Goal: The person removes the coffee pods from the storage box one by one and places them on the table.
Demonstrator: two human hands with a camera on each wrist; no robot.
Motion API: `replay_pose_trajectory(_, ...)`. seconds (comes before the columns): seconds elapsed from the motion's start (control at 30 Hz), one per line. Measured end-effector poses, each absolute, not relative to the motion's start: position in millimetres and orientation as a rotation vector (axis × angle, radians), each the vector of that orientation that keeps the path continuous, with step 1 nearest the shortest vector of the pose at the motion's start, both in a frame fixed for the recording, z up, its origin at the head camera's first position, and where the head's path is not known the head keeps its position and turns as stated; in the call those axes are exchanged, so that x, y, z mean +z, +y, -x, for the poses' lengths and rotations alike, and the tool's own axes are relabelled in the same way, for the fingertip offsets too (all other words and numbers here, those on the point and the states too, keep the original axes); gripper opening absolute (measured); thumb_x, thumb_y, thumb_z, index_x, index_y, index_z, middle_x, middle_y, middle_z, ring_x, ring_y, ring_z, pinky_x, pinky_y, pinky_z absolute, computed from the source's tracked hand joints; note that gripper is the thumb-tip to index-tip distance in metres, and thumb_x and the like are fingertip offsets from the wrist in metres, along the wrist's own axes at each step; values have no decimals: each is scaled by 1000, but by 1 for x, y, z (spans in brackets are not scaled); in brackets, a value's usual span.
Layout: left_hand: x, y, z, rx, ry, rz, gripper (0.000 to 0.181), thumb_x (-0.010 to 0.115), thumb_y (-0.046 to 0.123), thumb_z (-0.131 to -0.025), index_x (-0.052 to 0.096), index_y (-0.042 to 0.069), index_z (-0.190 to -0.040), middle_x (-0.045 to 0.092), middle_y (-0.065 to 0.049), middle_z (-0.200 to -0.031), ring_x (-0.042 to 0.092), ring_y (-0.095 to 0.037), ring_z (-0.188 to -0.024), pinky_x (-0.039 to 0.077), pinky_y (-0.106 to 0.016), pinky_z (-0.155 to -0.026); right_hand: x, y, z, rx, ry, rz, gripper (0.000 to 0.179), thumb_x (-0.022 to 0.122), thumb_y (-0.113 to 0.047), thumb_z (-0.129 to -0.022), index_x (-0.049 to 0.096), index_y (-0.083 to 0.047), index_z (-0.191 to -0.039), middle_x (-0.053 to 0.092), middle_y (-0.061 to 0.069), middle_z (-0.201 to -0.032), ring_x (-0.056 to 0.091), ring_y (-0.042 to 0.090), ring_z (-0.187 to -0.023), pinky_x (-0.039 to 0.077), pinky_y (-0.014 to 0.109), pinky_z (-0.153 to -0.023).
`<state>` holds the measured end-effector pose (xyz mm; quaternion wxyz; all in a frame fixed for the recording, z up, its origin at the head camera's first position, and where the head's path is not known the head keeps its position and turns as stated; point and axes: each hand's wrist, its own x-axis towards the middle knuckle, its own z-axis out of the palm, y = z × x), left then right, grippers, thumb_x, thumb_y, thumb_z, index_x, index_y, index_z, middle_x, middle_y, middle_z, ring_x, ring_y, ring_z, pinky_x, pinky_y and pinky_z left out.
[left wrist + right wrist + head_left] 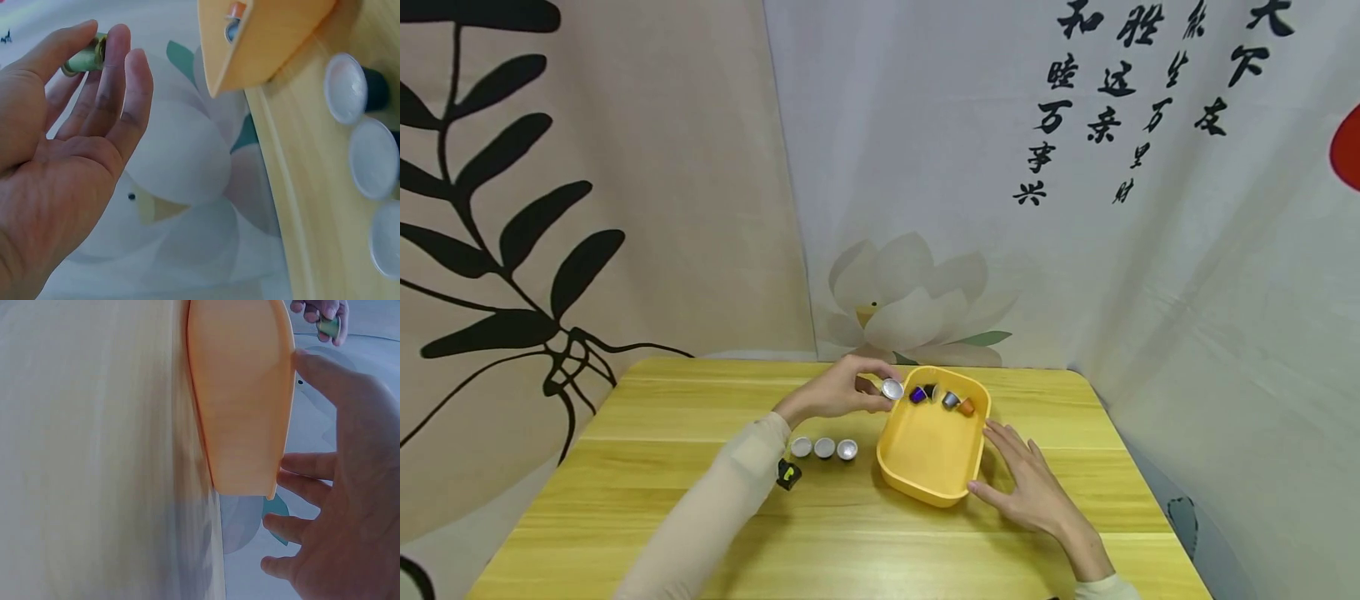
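My left hand [841,389] pinches a small green coffee capsule [86,58] between thumb and fingers, above the table by the tray's far left rim. Its silvery lid faces the head camera. The yellow tray [925,462] stands on the table; inside, near its far end, lie several capsules: a purple one [917,395], a dark one [930,390], a grey-blue one [951,400] and an orange one [966,407]. With fingers spread and fairly straight, my right hand [1028,485] rests its fingertips at the tray's right rim.
Left of the tray, three capsules stand lid up in a row: the left [801,447], middle [824,448] and right one [847,450]. They sit close by the left forearm and its black wrist device [788,474]. A printed cloth [917,167] hangs behind the wooden table [850,542].
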<state>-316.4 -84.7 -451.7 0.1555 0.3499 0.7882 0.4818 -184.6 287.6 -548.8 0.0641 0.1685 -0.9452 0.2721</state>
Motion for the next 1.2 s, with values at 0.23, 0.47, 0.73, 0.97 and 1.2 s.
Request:
replay_pose_trajectory(0.23,-458,-112,312,1536,2146,-886,40,82,11,-105,71,6,-143,70,-16,-135,83,-24,-106,72,-51,-93,-550,288,184,814,-2846,-509,96,83,-58,-98,47,-6,-170,41,18,-182,37,55,-166,20,87,-132)
replay_pose_trajectory(0.47,-464,-131,309,1587,2134,-812,41,81,16,-106,70,7,-145,68,-18,-142,82,-39,-114,71,-50,-93,-550,288,184,813,-2838,-514,95,84,-57,-98,48,-6,-170,42,17,-181,38,55,-166,21,87,-131)
replay_pose_trajectory(0.73,-467,-147,302,1610,2181,-747,37,76,22,-111,71,11,-146,70,-19,-144,82,-28,-111,72,-45,-92,-548,287,183,820,-2839,-510,95,83,-57,-98,48,-6,-169,42,16,-182,38,55,-166,21,87,-131)
replay_pose_trajectory(0.97,-472,-168,296,1639,2193,-691,40,76,23,-111,69,12,-148,69,-23,-144,83,-23,-111,72,-40,-94,-547,286,184,819,-2845,-506,95,84,-57,-98,48,-6,-170,42,17,-181,37,55,-167,21,87,-131)
replay_pose_trajectory(1.2,-479,-195,287,1636,2232,-620,43,76,23,-111,65,10,-151,68,-21,-143,83,-22,-112,70,-51,-100,-546,286,183,817,-2854,-502,95,83,-57,-98,47,-6,-170,42,17,-181,37,55,-167,21,87,-131)
